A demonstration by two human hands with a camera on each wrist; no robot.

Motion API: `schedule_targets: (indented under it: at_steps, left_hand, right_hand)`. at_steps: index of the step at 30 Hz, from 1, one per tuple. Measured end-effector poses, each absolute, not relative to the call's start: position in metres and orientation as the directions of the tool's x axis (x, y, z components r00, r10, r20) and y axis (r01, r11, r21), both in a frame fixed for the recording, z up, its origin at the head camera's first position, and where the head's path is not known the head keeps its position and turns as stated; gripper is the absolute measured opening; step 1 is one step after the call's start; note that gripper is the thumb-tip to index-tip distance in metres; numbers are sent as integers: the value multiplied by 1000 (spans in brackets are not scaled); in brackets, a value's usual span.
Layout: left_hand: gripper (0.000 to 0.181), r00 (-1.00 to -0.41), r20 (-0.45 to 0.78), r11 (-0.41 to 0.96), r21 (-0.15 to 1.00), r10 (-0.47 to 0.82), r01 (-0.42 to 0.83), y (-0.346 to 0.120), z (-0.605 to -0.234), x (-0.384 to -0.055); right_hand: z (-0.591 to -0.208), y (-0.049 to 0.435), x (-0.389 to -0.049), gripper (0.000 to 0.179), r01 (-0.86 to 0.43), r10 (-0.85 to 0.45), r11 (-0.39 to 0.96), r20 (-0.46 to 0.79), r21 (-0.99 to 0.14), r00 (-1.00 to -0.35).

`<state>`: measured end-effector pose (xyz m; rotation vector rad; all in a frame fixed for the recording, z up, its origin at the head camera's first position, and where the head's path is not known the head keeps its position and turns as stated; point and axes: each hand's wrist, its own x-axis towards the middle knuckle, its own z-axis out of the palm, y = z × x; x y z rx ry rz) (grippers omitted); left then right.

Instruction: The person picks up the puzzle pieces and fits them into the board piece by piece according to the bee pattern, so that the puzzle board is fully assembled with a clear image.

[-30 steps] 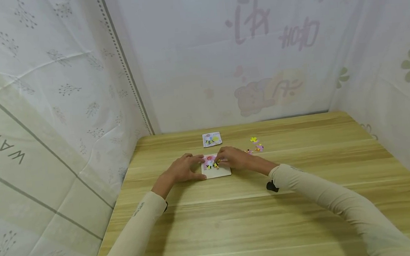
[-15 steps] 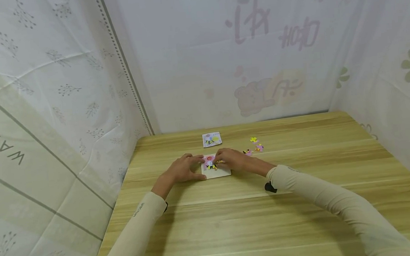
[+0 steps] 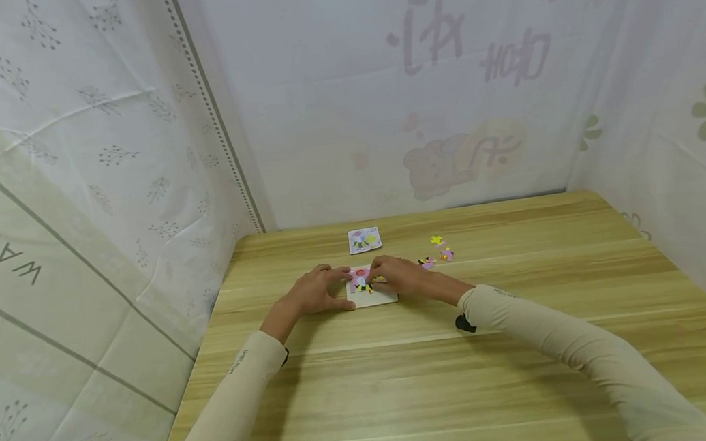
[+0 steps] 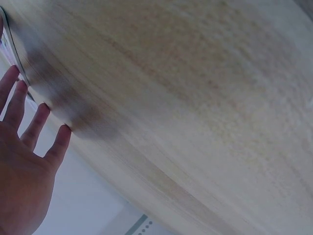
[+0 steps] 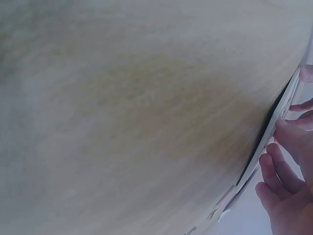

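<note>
Your left hand (image 3: pixel 316 291) is at the left side of the board (image 3: pixel 373 299), its fingers (image 4: pixel 35 128) straight and spread wide. The thumb reaches the near left corner while the index finger touches farther up that side; the hand has nothing curled into it. Your right hand (image 3: pixel 402 274) comes in over the board from the other side, thumb and fingers bent and close together above the picture. The fingertips hide the spot they touch, so I can't fairly tell whether they pinch a piece or only press on one.

The board lies flat on the counter (image 3: pixel 390 395), between your hands. Joined pieces (image 3: pixel 364 287) cover part of it, showing pink, a red round shape and black and yellow stripes; the strip nearest you is bare and pale. Behind the board, and apart from it, lies a card (image 3: pixel 364 240) with a striped bee on it.

Past your right hand are loose pieces: a yellow piece (image 3: pixel 437 240) farthest back, a pink piece (image 3: pixel 447 255) nearer you, and a dark-and-pink piece (image 3: pixel 426 263) just beside your hand. Pale sleeves (image 3: pixel 557 329) cover your forearms.
</note>
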<state>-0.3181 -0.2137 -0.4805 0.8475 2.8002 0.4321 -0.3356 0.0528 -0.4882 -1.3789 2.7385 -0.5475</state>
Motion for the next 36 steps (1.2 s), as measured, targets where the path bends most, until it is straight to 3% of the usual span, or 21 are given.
schedule_targets:
  at_steps: [7,19,36]
  left_hand:
    - [75,-822,-88,792,343,563,505,-213,-479,-316]
    - [75,-827,-91,795,353,555,494,-216,-479,-315]
    - [75,-819,-78,784,355,568,510,-212,-478,-315]
  right_hand:
    - [-486,59,-335,21,-778,-781,539,156,-323,-605]
    - [-477,91,-344,24,-660,-660,635,161,-401,-734]
    - [-471,146,-363,30,-600,-567,695,210,-397,-796]
